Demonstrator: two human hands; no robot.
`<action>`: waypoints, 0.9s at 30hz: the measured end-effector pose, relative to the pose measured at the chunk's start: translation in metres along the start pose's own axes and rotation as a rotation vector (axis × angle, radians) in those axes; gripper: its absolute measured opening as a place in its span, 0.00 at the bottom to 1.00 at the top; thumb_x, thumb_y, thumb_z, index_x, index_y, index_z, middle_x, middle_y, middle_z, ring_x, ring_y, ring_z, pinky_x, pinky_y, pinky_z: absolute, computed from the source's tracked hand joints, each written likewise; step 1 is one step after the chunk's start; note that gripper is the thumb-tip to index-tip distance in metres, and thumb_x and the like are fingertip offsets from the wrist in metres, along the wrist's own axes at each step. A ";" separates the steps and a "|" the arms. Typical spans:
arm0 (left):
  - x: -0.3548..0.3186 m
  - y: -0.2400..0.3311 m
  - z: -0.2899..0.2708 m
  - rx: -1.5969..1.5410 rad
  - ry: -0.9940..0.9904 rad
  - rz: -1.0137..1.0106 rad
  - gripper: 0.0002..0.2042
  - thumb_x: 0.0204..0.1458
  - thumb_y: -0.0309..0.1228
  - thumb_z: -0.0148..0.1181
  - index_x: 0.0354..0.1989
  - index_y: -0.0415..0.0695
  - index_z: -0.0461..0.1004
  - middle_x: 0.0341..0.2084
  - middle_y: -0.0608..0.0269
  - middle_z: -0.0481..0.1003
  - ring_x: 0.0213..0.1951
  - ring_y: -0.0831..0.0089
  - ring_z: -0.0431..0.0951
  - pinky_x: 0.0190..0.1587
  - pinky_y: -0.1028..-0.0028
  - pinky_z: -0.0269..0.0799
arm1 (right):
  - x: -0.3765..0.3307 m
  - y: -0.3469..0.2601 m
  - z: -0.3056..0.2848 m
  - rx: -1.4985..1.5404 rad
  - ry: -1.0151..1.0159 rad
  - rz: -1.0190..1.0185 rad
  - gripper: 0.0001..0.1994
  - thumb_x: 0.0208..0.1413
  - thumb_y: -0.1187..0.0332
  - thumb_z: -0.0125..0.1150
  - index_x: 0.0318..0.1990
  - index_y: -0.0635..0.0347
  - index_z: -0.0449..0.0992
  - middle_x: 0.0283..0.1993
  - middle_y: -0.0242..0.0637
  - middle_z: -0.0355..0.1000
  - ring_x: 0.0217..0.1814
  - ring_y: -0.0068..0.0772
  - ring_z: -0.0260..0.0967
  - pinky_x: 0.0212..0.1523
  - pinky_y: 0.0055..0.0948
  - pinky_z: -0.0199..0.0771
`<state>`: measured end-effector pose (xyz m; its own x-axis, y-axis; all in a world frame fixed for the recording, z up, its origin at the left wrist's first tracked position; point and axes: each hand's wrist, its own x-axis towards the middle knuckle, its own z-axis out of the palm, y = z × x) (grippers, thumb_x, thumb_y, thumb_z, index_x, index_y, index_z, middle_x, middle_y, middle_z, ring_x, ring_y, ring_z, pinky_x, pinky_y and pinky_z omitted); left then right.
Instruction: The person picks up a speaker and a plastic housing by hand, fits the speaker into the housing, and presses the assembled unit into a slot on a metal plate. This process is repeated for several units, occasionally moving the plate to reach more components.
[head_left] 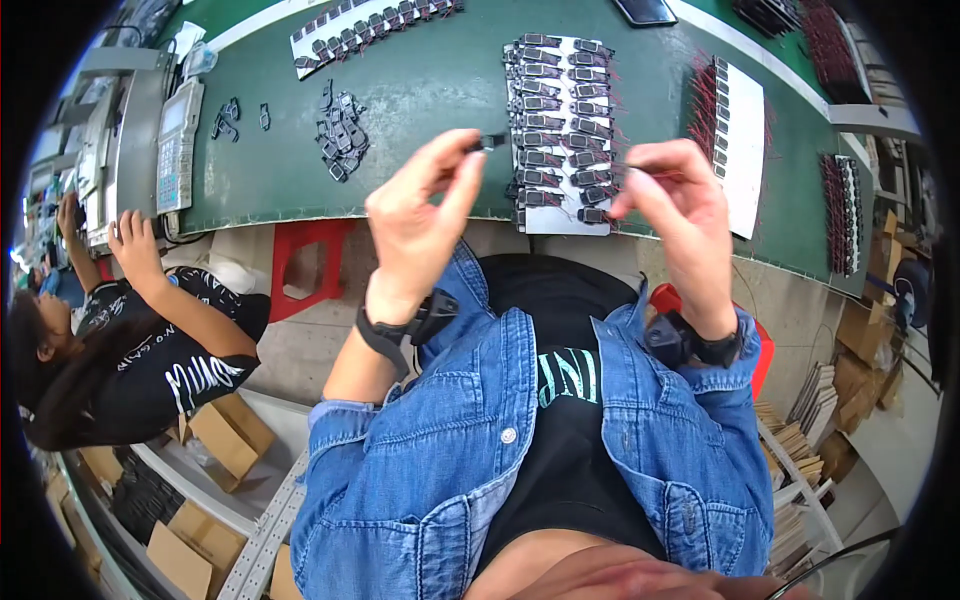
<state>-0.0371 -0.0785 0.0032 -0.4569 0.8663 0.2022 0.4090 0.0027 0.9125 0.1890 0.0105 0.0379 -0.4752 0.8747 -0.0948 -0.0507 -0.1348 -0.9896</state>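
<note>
Pinching a small black part at fingertips, my left hand held it long axis level, pointing right; right hand pinched thin red wires; green bench beyond.

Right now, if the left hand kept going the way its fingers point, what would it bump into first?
Probably the white card of small black parts. The left hand pinches a small black piece and points up-right toward it, though depth is unclear.
</note>
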 end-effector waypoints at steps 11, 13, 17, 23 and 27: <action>-0.002 0.018 0.029 -0.465 -0.269 -0.302 0.16 0.57 0.20 0.61 0.54 0.36 0.76 0.38 0.60 0.82 0.38 0.79 0.81 0.44 0.79 0.78 | 0.024 0.022 0.017 0.076 -0.102 0.108 0.08 0.61 0.76 0.61 0.46 0.67 0.75 0.41 0.34 0.76 0.38 0.21 0.75 0.42 0.19 0.75; -0.001 0.018 0.029 -0.463 -0.287 -0.310 0.15 0.57 0.20 0.61 0.53 0.35 0.76 0.38 0.60 0.82 0.39 0.78 0.81 0.44 0.78 0.78 | 0.024 0.020 0.018 0.054 -0.103 0.117 0.08 0.61 0.76 0.61 0.46 0.67 0.75 0.41 0.33 0.76 0.38 0.21 0.74 0.42 0.19 0.75; -0.002 0.017 0.028 -0.492 -0.280 -0.315 0.15 0.58 0.20 0.60 0.53 0.35 0.76 0.39 0.59 0.81 0.40 0.78 0.81 0.45 0.78 0.78 | 0.023 0.019 0.023 -0.037 -0.078 0.077 0.08 0.61 0.77 0.60 0.47 0.67 0.75 0.41 0.33 0.76 0.38 0.20 0.74 0.42 0.19 0.75; -0.001 0.019 0.027 -0.582 -0.287 -0.370 0.14 0.59 0.20 0.59 0.53 0.35 0.75 0.39 0.59 0.81 0.42 0.78 0.81 0.46 0.78 0.78 | 0.025 0.020 0.022 -0.589 -0.022 -0.422 0.08 0.61 0.78 0.60 0.47 0.68 0.76 0.41 0.35 0.77 0.39 0.20 0.74 0.42 0.19 0.75; -0.001 0.018 0.025 -0.584 -0.293 -0.373 0.14 0.59 0.20 0.59 0.54 0.35 0.75 0.40 0.59 0.81 0.42 0.77 0.81 0.46 0.78 0.78 | 0.013 0.019 0.022 -0.173 0.007 -0.107 0.09 0.60 0.78 0.60 0.47 0.67 0.76 0.41 0.36 0.77 0.40 0.22 0.75 0.44 0.21 0.76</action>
<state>-0.0097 -0.0673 0.0103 -0.2211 0.9575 -0.1855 -0.2548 0.1269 0.9586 0.1628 0.0089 0.0200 -0.4687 0.8833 0.0113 0.0519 0.0404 -0.9978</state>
